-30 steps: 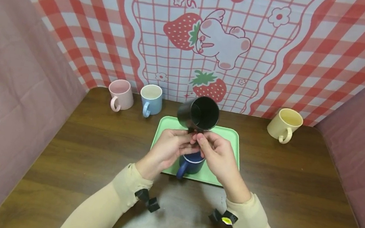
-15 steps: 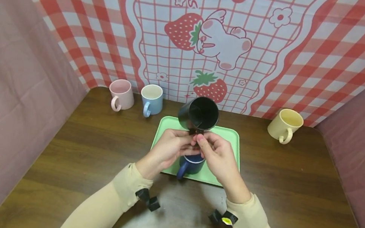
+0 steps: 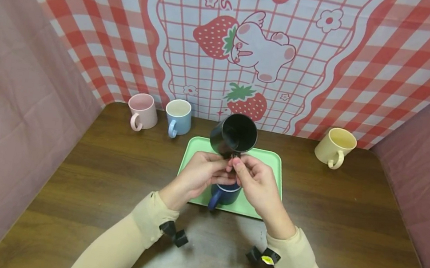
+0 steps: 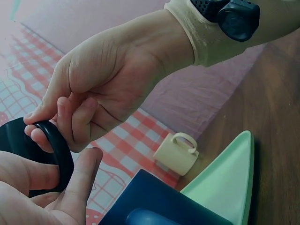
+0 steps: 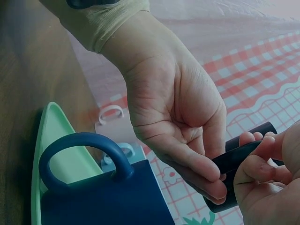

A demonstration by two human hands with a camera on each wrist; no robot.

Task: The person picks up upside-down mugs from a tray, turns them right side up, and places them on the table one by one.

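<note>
A black mug [image 3: 218,138] is held up in front of the person, over the far side of a green tray [image 3: 260,206] in the head view. Its mouth tilts toward the head camera. My left hand [image 3: 199,174] grips the mug's handle from the left, with a finger passing through the loop in the left wrist view. From the other side, my right hand [image 3: 260,183] pinches that handle [image 4: 60,150] between thumb and fingers. Below both hands a navy mug [image 3: 226,194] stands upright on the tray, its handle toward the person and its rim partly hidden by the fingers.
At the back left of the wooden table [image 3: 114,171] stand a pink mug [image 3: 147,119] and a light blue mug [image 3: 181,124]. A yellow mug [image 3: 327,150] is at the back right. A strawberry-print cloth [image 3: 190,73] hangs behind, with pink cloths at both sides.
Both hands keep their hold on the handle. The black mug has shifted only very slightly between the hands; everything else stays where it was.
</note>
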